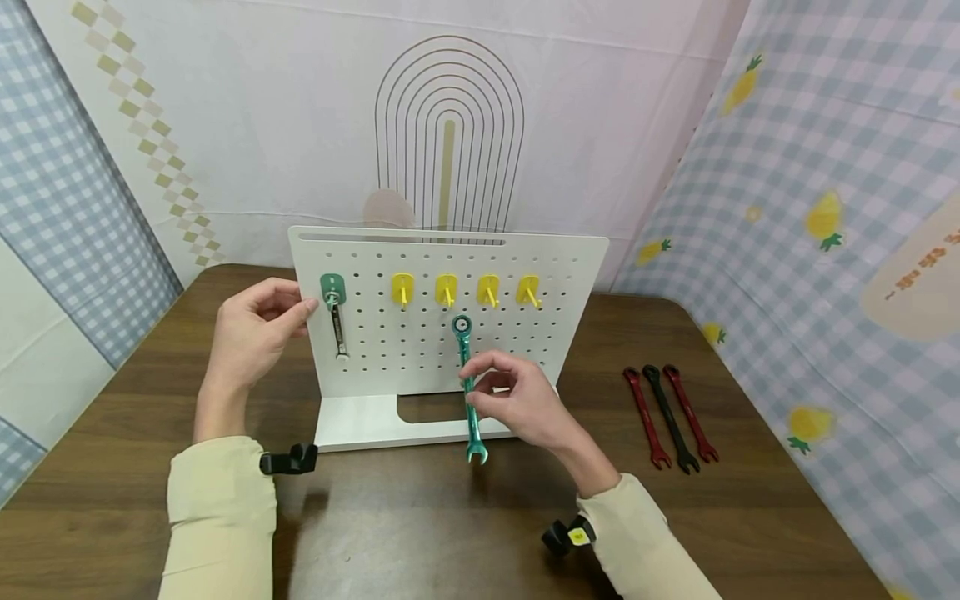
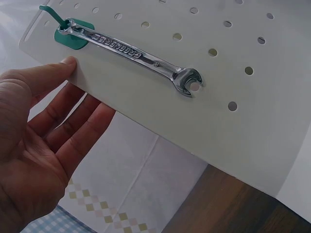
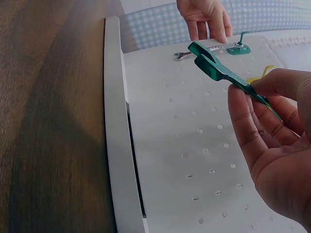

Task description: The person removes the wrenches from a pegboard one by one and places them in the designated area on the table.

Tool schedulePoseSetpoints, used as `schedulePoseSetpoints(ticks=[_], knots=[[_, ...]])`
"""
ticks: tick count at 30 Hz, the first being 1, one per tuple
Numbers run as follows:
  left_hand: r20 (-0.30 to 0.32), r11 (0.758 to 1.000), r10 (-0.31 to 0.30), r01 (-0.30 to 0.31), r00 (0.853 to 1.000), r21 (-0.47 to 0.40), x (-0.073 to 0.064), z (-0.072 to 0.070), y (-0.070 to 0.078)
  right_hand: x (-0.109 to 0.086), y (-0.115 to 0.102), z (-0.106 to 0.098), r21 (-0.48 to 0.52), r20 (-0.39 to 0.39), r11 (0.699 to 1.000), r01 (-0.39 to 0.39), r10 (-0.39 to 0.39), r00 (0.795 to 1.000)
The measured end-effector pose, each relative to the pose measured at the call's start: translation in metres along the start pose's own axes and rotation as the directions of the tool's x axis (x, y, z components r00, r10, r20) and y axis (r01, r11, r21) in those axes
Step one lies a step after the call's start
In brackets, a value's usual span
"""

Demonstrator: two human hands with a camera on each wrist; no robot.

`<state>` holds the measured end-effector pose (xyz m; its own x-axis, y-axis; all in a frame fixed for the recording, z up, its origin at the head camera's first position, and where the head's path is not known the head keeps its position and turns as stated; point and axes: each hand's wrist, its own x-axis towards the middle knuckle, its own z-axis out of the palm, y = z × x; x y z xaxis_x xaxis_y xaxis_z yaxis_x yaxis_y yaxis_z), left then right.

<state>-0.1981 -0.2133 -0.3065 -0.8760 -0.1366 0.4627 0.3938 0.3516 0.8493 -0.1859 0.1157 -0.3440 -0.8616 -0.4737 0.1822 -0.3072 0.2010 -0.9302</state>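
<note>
A white pegboard (image 1: 442, 379) stands upright on the table. My left hand (image 1: 255, 329) pinches its left edge, thumb on the front face and fingers behind, as the left wrist view shows. Close by, a silver wrench (image 2: 131, 54) hangs by its ring end from a green hook (image 1: 333, 287). In front of the board my right hand (image 1: 517, 392) pinches a green wrench (image 1: 463, 333) by its shank between thumb and fingers. Its ring end points up, below the yellow hooks (image 1: 447, 290); the open end points down over the board's base.
Two red wrenches (image 1: 647, 417) and a black wrench (image 1: 671, 421) lie side by side on the brown wooden table (image 1: 420, 533), right of the board. Several yellow hooks line the board's upper part. A patterned cloth (image 1: 285, 125) hangs behind the table, with checked cloth at both sides.
</note>
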Motion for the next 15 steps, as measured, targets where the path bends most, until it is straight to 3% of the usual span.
schedulePoseSetpoints(ticks=[11, 15], knots=[[-0.001, 1.0, -0.004, 0.004, 1.0, -0.005, 0.0, 0.0, 0.0, -0.003, 0.003, -0.01, -0.045, -0.033, 0.999, -0.017, 0.015, 0.999], [0.0, 1.0, -0.004, 0.004, 1.0, -0.001, 0.0, 0.0, 0.001, -0.007, -0.005, -0.012, -0.055, -0.06, 0.998, -0.032, 0.029, 0.998]])
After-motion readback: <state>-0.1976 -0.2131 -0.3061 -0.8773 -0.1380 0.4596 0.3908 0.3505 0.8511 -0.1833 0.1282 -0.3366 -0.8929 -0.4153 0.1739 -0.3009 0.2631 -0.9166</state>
